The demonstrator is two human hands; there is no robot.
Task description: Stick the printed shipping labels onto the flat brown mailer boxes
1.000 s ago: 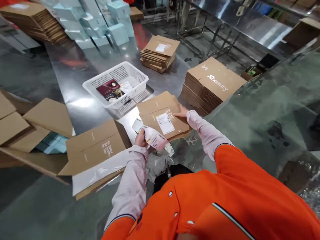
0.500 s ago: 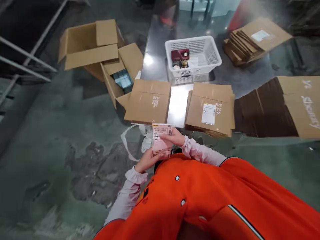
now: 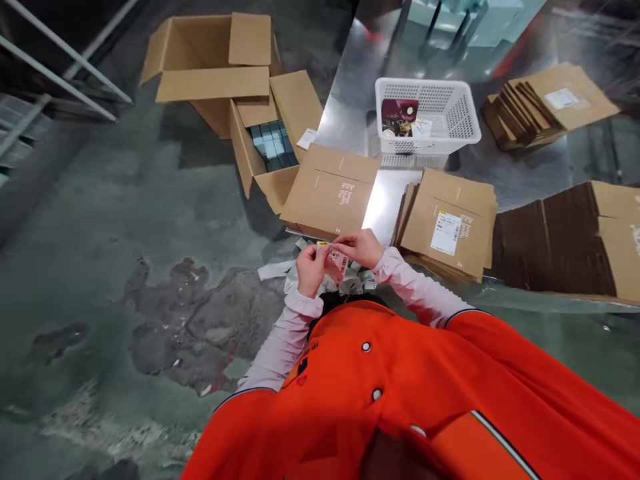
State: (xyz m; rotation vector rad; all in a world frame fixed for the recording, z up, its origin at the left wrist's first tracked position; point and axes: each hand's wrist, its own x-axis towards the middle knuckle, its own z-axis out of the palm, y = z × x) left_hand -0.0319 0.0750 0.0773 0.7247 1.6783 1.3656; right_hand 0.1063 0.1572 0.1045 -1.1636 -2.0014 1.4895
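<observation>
Between both hands, at the table's near edge, hangs a shipping label point(image 3: 336, 265) with a yellow strip and barcodes. My left hand point(image 3: 311, 270) pinches its upper left corner. My right hand point(image 3: 363, 248) has its fingertips closed on the label's top edge, close to the left fingers. Just beyond them lies a flattened brown carton point(image 3: 330, 190) with white print. To its right is a stack of flat cartons point(image 3: 450, 220), the top one bearing a white label point(image 3: 446, 233). Crumpled white strips point(image 3: 277, 270) hang below and beside the hands.
A white plastic basket point(image 3: 463, 110) with a dark red box point(image 3: 399, 110) stands on the metal table point(image 3: 345, 120). More folded cartons point(image 3: 520, 113) lie at the right. On the left are a large open box point(image 3: 213, 83) and another holding dark boxes point(image 3: 275, 147).
My hands have come up to the label's top edge, and both now pinch it there. Earlier the label lay flat across them. The view has shifted, moving the table contents rightward.
</observation>
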